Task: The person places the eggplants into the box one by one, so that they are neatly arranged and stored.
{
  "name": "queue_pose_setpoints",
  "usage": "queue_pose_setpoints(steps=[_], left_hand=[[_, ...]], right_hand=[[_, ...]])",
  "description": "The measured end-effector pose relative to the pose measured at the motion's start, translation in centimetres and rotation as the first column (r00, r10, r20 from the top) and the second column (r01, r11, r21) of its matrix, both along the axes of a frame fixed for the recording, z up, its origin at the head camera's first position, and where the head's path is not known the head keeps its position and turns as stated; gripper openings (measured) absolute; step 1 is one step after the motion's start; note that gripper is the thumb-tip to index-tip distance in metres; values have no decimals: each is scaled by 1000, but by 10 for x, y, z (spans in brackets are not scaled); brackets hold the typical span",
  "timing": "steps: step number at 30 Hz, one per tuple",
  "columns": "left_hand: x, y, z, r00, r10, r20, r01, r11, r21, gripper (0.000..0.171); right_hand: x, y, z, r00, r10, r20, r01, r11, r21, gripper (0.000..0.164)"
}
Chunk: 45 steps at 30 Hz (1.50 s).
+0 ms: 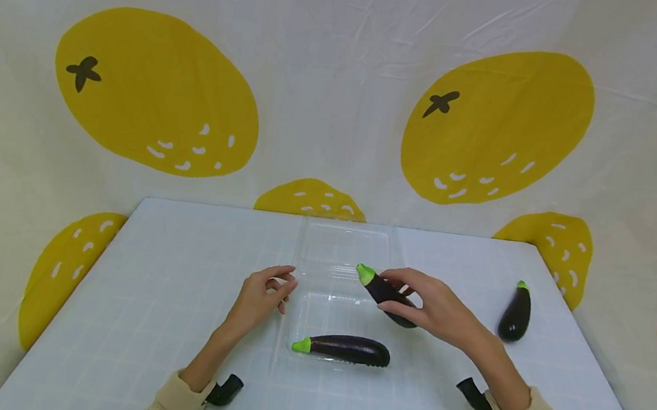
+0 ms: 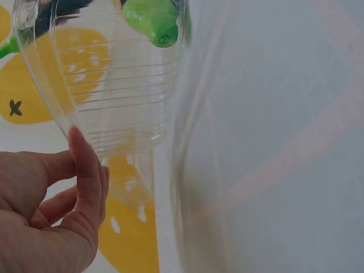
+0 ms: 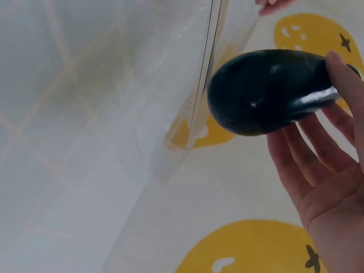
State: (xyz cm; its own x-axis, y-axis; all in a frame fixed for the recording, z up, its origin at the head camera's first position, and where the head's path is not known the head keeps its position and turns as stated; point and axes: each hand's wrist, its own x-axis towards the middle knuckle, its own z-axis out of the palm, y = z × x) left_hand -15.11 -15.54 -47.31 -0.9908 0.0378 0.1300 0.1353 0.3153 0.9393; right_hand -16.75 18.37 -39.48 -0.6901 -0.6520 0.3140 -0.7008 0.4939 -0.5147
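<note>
My right hand (image 1: 430, 305) grips a dark purple eggplant (image 1: 382, 290) around its middle, thumb on the near side and fingers on the far side. Its green stem end points up and left, above a clear plastic clamshell container (image 1: 327, 309). In the right wrist view the rounded bottom of this eggplant (image 3: 256, 94) sticks out beyond the fingers. A second eggplant (image 1: 349, 349) lies lengthwise along the near side of the container, green end to the left. At the container's left edge is my left hand (image 1: 260, 296), its fingers loosely bent and fingertips right at the rim.
The container's clear lid (image 1: 348, 242) lies folded back toward the table's far edge. A third eggplant (image 1: 516, 316) rests on the right of the white table (image 1: 166, 301). Behind hangs a pale curtain (image 1: 337, 95) printed with yellow fruit. A black wrist mount (image 1: 225, 390) sits under the left sleeve.
</note>
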Motion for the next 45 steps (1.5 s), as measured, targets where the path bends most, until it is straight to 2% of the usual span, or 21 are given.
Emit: queue_pose_setpoints(steps=[14, 25, 33, 40, 45], left_hand=[[-3, 1, 2, 1000, 3, 13, -3, 1000, -20, 39], [-2, 2, 3, 1000, -3, 20, 3, 1000, -20, 39], [-3, 2, 1, 1000, -1, 24, 1, 1000, -13, 39], [0, 2, 4, 999, -3, 35, 3, 1000, -3, 39], [1, 2, 5, 999, 9, 46, -9, 1000, -12, 40]], right_hand=[[-2, -27, -8, 995, 92, 31, -95, 988, 122, 43], [-2, -44, -20, 990, 128, 57, -138, 956, 257, 41], [-2, -50, -32, 987, 162, 13, -159, 941, 300, 38], [1, -52, -40, 980, 191, -60, -162, 931, 328, 36], [2, -55, -44, 981, 186, -63, -155, 930, 333, 36]])
